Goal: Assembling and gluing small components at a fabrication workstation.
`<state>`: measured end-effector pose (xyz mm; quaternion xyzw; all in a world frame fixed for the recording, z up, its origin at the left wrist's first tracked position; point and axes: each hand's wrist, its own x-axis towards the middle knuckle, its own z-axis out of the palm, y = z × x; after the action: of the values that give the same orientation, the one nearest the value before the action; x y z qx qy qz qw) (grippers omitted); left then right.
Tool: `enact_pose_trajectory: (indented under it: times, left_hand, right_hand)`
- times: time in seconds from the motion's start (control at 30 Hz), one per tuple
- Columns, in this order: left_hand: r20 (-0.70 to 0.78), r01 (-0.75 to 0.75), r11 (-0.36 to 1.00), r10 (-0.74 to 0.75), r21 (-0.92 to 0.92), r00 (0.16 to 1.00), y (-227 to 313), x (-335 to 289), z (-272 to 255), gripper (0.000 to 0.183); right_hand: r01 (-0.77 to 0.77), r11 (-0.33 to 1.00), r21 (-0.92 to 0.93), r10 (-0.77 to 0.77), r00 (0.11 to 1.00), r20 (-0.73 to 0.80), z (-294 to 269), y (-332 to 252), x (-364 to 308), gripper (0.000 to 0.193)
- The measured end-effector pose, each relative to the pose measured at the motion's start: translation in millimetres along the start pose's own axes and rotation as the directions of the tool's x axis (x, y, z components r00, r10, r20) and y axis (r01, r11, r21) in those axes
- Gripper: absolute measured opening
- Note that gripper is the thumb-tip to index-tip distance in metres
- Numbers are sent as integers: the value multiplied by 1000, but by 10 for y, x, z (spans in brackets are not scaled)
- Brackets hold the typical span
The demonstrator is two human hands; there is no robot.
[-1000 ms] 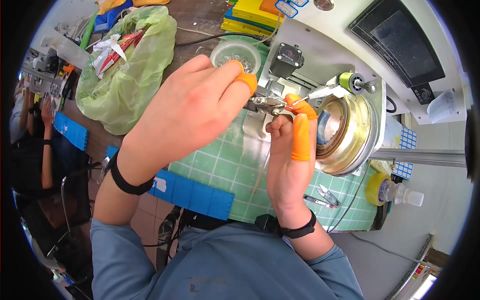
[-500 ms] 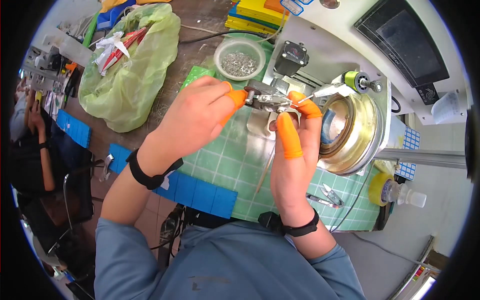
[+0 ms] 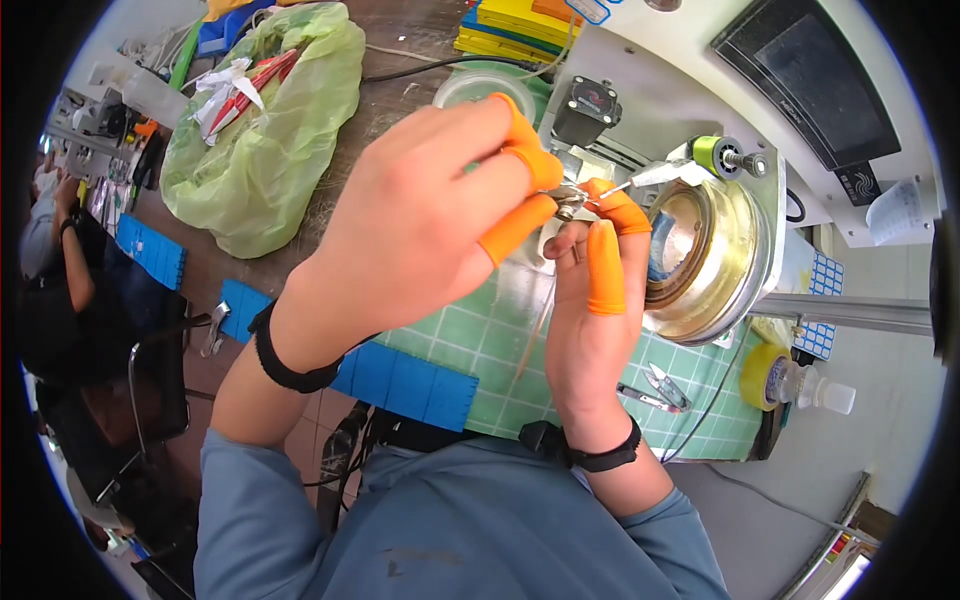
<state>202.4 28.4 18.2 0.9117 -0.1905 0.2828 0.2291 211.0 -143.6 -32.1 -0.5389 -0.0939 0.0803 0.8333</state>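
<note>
Just left of the gold drum (image 3: 725, 262), metal piece (image 3: 571, 203): small and silver, raised above the green mat (image 3: 475, 330), between the fingertips of both your hands; part of it is hidden by your fingers.
Left hand (image 3: 430, 195): reaching in from the drum's left, back of the hand upward; its orange-capped fingertips are drawn together on the metal piece.
Right hand (image 3: 600, 300): just beside the drum's left rim, palm toward you; two orange-capped digits come up to the right end of the metal piece, bare fingers curled beside them. Whether they pinch it or merely touch it, you cannot tell.
Thin probe (image 3: 618, 188): up and left of the drum, slanting from a white holder (image 3: 662, 173) to your right hand's upper capped digit; contact is unclear.
Green spool (image 3: 712, 156): just above the drum.
Plastic tub (image 3: 470, 77): farther up and left of the drum, partly covered by your left hand, contents hidden.
Snips (image 3: 668, 388): below the drum, lying on the green mat.
Yellow tape roll (image 3: 760, 378): below and right of the drum.
Blue strip (image 3: 410, 387): low and left of the drum.
Green bag (image 3: 250, 175): well left of the drum, crumpled.
</note>
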Motion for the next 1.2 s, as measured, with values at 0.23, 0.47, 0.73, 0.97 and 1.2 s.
enact_pose_trajectory:
  times: [0.23,0.47,0.73,0.97,1.2]
  left_hand:
    - [0,5,999,-5,-49,1000,-1,49,34,28]
    - [27,-3,997,5,-80,1000,61,103,20,23]
    - [73,78,974,-64,-215,995,198,78,28,20]
    - [157,97,976,-66,-196,985,189,-9,16,21]
    - [81,71,986,-60,-148,995,63,5,-310,22]
  right_hand:
    - [-25,1000,18,26,999,-21,34,-7,2,33]
    - [-43,999,9,43,999,26,-45,26,-15,35]
    - [-3,999,48,4,1000,-29,18,34,-15,34]
    - [-19,998,62,22,999,-42,47,53,7,28]
    - [72,995,-76,-77,995,-63,37,176,72,17]
